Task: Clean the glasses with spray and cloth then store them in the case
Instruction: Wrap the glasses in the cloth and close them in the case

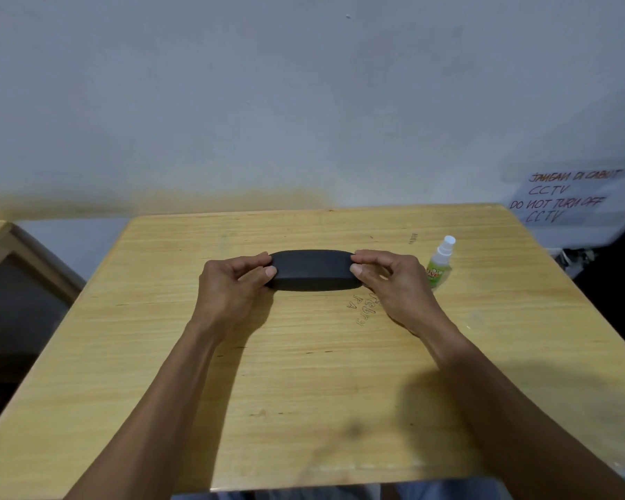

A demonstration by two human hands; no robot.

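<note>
1. Head view, the hold: a closed black glasses case [313, 270] lies lengthwise on the wooden table [304, 373], about the middle of the top. The left hand [231, 283] pinches its 9 o'clock end and the right hand [394, 279] its 3 o'clock end — thumbs on the near side, fingers curled over the far edge, both hands closed on the case.

2. Head view, the glasses and cloth: neither shows anywhere on the table. Whether they are inside the shut case cannot be told, since the lid hides whatever is in it.

3. Head view, the spray: a small spray bottle [441, 263] with a white nozzle and a green label stands upright just beside the right hand, at roughly 3 o'clock from the case, not touched by either hand. How full it is cannot be read.

4. Progress, as a judgement: the closed case in both hands fits either end of the task — about to be opened to take the glasses out, or just closed with them stored. With no cloth in sight and the bottle set aside, the picture alone does not settle which.

5. What is left, if this is the start: open the case, spray, wipe, put the glasses back and shut the lid.
</note>
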